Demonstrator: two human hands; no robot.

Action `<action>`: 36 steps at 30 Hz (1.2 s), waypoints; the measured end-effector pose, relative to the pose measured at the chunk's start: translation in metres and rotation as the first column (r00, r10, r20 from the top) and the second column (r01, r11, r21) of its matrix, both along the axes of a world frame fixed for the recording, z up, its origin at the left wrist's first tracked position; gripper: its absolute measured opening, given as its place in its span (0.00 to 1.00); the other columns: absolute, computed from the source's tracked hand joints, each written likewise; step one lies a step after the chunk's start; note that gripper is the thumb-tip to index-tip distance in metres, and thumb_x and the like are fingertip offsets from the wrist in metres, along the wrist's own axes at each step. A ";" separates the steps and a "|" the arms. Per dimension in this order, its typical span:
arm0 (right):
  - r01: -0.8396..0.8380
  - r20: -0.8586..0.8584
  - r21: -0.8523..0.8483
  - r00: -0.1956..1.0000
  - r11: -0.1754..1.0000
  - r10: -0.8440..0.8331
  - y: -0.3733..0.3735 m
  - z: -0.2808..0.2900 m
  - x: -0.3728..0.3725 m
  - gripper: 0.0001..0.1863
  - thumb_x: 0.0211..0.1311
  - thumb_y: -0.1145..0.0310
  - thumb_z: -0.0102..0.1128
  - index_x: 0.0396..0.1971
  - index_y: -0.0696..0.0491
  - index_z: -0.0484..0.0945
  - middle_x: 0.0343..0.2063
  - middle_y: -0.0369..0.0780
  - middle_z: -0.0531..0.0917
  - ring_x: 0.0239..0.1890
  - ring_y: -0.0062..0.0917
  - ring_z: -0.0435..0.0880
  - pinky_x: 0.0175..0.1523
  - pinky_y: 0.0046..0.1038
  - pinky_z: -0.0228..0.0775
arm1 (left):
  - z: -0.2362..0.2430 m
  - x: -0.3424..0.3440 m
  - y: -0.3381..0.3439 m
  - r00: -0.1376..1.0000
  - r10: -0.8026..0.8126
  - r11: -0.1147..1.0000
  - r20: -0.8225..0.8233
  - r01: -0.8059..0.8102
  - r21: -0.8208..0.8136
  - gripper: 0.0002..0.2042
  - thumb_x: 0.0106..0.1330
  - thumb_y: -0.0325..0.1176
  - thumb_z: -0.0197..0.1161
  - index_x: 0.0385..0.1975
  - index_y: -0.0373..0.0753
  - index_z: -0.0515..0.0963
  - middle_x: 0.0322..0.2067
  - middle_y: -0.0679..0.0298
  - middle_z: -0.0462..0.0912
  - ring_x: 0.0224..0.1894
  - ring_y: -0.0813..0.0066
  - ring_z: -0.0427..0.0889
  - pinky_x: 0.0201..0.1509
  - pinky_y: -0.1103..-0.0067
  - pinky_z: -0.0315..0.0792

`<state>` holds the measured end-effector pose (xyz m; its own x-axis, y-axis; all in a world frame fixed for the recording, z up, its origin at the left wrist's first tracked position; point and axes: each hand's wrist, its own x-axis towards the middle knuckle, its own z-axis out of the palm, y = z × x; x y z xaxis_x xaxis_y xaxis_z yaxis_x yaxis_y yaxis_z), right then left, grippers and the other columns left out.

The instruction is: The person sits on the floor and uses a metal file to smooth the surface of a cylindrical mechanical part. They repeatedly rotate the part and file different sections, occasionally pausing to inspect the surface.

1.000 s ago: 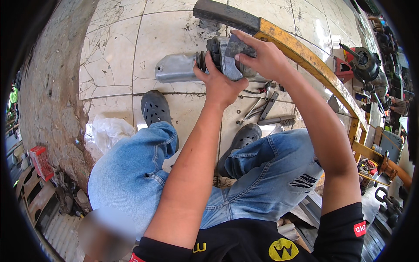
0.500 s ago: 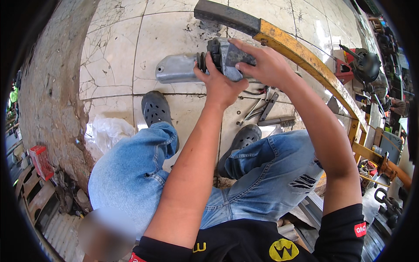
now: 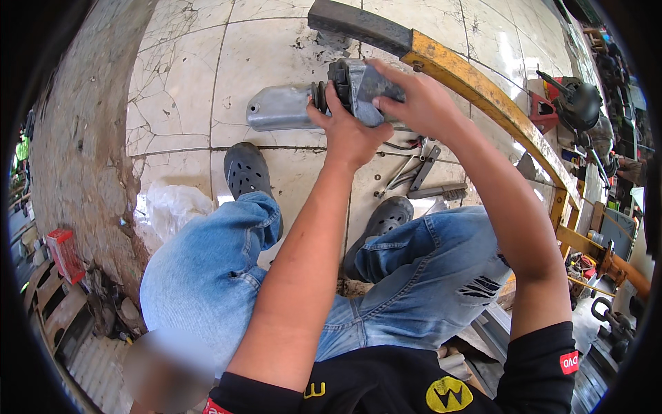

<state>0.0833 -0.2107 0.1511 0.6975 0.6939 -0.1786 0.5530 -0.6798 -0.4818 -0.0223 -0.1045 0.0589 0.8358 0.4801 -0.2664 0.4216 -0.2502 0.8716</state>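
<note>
A silver metal part (image 3: 279,110) lies on the tiled floor. It has a long rounded body, black rings in the middle and a grey flanged housing (image 3: 365,114) at its right end. My left hand (image 3: 350,136) is closed around the part by the rings and the housing, its fingers over the near side. My right hand (image 3: 426,100) pinches a dark grey flat sheet (image 3: 379,84), which looks like sandpaper, and holds it against the right face of the housing. The hand and sheet hide much of that face.
A yellow and black steel bar (image 3: 462,65) arches along the far right. Below the part lie a wire brush (image 3: 441,191), a dark flat bar (image 3: 425,168) and small tools. A crumpled plastic bag (image 3: 178,205) sits beside my left knee. Red stands and machine parts crowd the right.
My right hand has shifted slightly to the right and down with the grey sheet, along the face of the housing. My left hand and the metal part have stayed put.
</note>
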 end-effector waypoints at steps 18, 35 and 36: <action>-0.037 -0.056 -0.040 0.998 0.999 0.035 -0.001 0.004 -0.003 0.35 0.61 0.56 0.64 0.69 0.32 0.66 0.35 0.49 0.86 0.38 0.47 0.85 0.43 0.43 0.76 | -0.002 0.000 0.003 0.999 -0.016 1.000 0.045 0.016 0.004 0.64 0.42 0.46 0.79 0.72 0.28 0.36 0.66 0.38 0.57 0.71 0.33 0.34 0.76 0.58 0.36; -0.060 -0.012 0.176 0.998 0.983 0.063 0.000 -0.022 0.014 0.35 0.62 0.54 0.64 0.69 0.26 0.64 0.44 0.45 0.86 0.42 0.46 0.84 0.47 0.42 0.76 | 0.013 0.001 0.005 0.999 -0.036 0.999 0.006 0.036 -0.008 0.60 0.41 0.43 0.74 0.72 0.29 0.39 0.70 0.42 0.45 0.70 0.28 0.29 0.78 0.61 0.45; -0.071 -0.019 0.148 0.997 0.986 0.074 0.000 -0.022 0.015 0.35 0.62 0.54 0.64 0.69 0.26 0.64 0.44 0.45 0.86 0.42 0.46 0.84 0.47 0.41 0.76 | 0.013 0.002 0.006 0.998 -0.055 0.998 0.004 0.055 0.018 0.60 0.41 0.43 0.75 0.72 0.29 0.40 0.70 0.41 0.45 0.70 0.28 0.29 0.78 0.62 0.46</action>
<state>0.0985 -0.2105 0.1289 0.6410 0.7626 -0.0874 0.5851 -0.5591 -0.5875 -0.0205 -0.0990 0.0722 0.8623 0.4380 -0.2544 0.4029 -0.2889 0.8684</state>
